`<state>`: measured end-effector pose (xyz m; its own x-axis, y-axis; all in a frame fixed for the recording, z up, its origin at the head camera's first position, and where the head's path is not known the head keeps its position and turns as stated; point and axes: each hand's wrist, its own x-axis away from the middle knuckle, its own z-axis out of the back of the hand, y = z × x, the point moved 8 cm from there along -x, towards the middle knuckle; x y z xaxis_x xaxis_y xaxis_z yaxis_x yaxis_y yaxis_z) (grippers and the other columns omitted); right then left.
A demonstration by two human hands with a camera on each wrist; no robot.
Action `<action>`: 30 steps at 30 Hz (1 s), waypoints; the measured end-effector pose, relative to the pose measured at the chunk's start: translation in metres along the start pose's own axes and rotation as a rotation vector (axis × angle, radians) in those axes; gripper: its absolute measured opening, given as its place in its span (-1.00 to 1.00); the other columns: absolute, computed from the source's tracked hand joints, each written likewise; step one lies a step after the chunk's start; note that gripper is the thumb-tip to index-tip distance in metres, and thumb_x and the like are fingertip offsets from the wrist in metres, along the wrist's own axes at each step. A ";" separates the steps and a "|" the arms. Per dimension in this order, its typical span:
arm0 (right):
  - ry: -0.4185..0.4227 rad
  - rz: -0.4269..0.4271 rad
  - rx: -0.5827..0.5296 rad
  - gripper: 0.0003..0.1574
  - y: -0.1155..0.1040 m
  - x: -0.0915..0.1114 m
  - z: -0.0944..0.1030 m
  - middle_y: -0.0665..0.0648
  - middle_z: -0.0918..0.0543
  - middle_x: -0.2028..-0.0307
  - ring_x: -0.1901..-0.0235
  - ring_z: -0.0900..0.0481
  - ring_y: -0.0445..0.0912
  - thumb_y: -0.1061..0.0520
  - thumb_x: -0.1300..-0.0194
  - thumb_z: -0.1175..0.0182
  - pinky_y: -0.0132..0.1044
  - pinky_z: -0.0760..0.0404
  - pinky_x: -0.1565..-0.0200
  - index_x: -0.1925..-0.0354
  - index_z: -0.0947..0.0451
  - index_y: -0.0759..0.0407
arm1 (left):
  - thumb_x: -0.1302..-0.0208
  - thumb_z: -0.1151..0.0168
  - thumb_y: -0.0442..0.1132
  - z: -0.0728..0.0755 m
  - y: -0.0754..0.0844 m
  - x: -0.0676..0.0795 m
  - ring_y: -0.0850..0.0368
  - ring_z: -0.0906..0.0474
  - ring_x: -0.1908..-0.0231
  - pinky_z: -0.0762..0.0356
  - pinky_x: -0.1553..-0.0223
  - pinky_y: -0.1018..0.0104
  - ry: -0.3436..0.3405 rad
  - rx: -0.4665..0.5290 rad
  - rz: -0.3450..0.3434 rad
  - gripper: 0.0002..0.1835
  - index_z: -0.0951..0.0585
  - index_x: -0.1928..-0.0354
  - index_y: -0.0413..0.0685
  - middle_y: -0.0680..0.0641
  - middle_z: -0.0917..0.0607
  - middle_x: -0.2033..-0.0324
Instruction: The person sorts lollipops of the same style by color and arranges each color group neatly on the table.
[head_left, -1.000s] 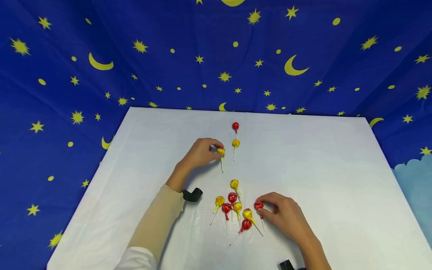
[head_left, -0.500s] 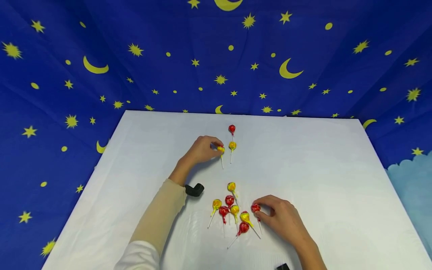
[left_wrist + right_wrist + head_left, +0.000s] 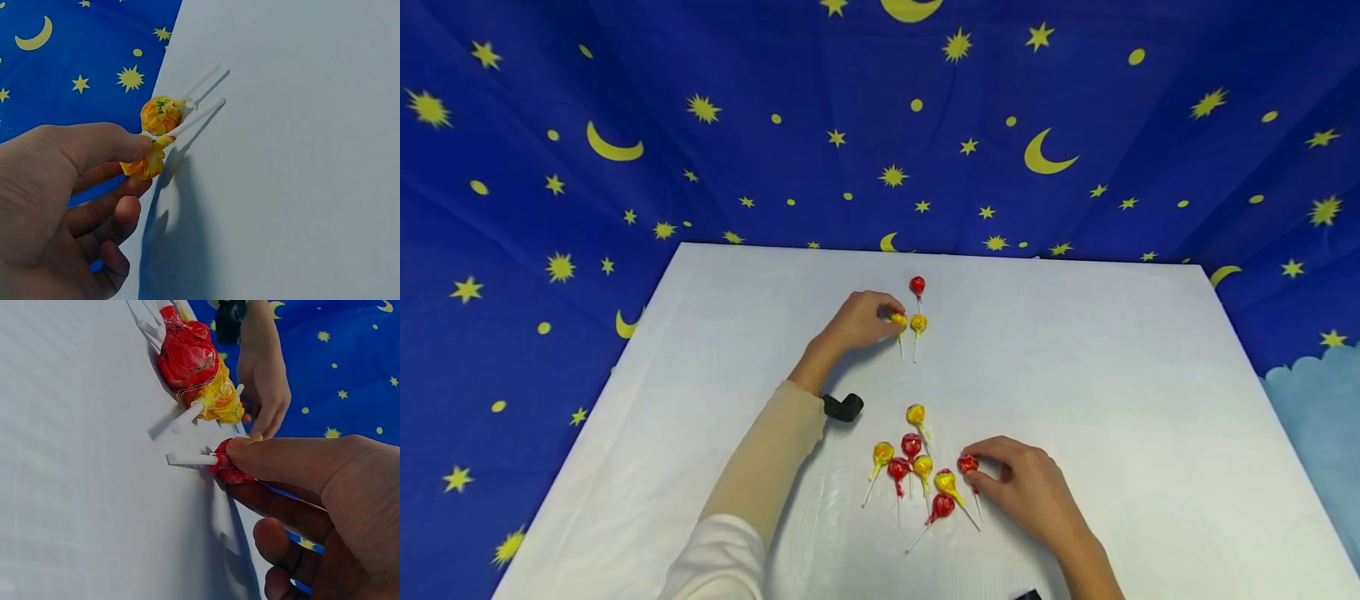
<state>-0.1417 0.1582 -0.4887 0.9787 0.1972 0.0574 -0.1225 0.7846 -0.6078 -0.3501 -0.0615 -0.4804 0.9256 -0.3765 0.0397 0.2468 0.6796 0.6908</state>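
My left hand (image 3: 867, 318) pinches a yellow-wrapped lollipop (image 3: 145, 164) by its candy head, thumb on top, white stick pointing toward me. Right beside it on the table lies another yellow lollipop (image 3: 919, 323), and beyond that a red lollipop (image 3: 917, 285) in line with it. Nearer to me, my right hand (image 3: 1026, 483) holds a red lollipop (image 3: 232, 470) between thumb and forefinger, at the right side of a loose cluster. In that cluster are several yellow and red lollipops, among them a yellow one (image 3: 915, 414) at the far end and a red one (image 3: 942, 507) at the near end.
A white-covered table (image 3: 1075, 350) carries everything. Behind it hangs a blue cloth (image 3: 820, 83) with yellow stars and moons. A black wrist mount (image 3: 844, 407) sticks out beside my left wrist, close over the table.
My left hand has moved away from me and slightly right with its yellow lollipop, up beside the one lying there. My right hand stays by the cluster, still pinching the red lollipop.
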 end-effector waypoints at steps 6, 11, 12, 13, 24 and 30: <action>0.007 0.001 -0.008 -0.68 0.000 0.000 -0.001 -0.33 -0.59 0.33 0.58 -0.37 -0.31 -0.01 0.03 -0.51 -0.36 -0.37 0.48 0.23 -0.71 -0.23 | -0.15 -0.40 -0.16 -0.003 -0.001 -0.005 0.20 -0.51 0.22 -0.43 0.10 0.25 0.006 -0.006 -0.008 -0.76 -0.71 0.12 0.04 0.12 -0.66 0.25; 0.010 0.003 -0.009 -0.68 0.000 0.001 -0.001 -0.33 -0.59 0.34 0.59 -0.37 -0.32 -0.01 0.03 -0.51 -0.36 -0.37 0.49 0.23 -0.71 -0.22 | -0.17 -0.38 -0.16 -0.006 -0.002 -0.006 0.21 -0.50 0.19 -0.42 0.05 0.25 0.003 -0.001 -0.005 -0.76 -0.71 0.09 0.06 0.12 -0.66 0.21; 0.010 0.005 -0.011 -0.68 0.000 0.001 -0.001 -0.33 -0.59 0.34 0.59 -0.37 -0.31 0.00 0.03 -0.51 -0.36 -0.37 0.49 0.23 -0.71 -0.22 | -0.17 -0.37 -0.16 -0.006 -0.002 -0.006 0.20 -0.50 0.19 -0.41 0.05 0.24 0.005 0.003 -0.006 -0.75 -0.71 0.09 0.06 0.12 -0.67 0.20; 0.010 0.006 -0.013 -0.68 0.000 0.001 -0.001 -0.32 -0.59 0.34 0.59 -0.37 -0.31 0.00 0.02 -0.51 -0.36 -0.37 0.49 0.23 -0.71 -0.22 | -0.17 -0.37 -0.16 -0.006 -0.002 -0.006 0.20 -0.50 0.18 -0.41 0.04 0.24 0.007 0.005 -0.007 -0.75 -0.71 0.09 0.06 0.12 -0.67 0.20; 0.008 -0.006 -0.025 -0.68 0.001 0.000 0.000 -0.33 -0.58 0.37 0.59 -0.36 -0.29 -0.01 0.01 -0.51 -0.35 -0.35 0.50 0.22 -0.70 -0.24 | -0.19 -0.36 -0.16 -0.007 -0.003 -0.005 0.20 -0.49 0.15 -0.40 0.00 0.23 0.005 0.006 0.004 -0.75 -0.71 0.07 0.08 0.12 -0.66 0.15; 0.013 -0.007 -0.034 -0.67 0.003 0.001 -0.001 -0.33 -0.57 0.37 0.59 -0.36 -0.29 -0.01 0.02 -0.51 -0.35 -0.35 0.50 0.22 -0.69 -0.26 | -0.18 -0.36 -0.15 -0.008 -0.005 -0.005 0.21 -0.49 0.15 -0.40 0.01 0.23 0.011 0.001 0.010 -0.72 -0.70 0.03 0.09 0.13 -0.66 0.17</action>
<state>-0.1413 0.1602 -0.4913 0.9815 0.1843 0.0517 -0.1104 0.7657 -0.6337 -0.3540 -0.0577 -0.4897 0.9311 -0.3628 0.0389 0.2371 0.6826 0.6913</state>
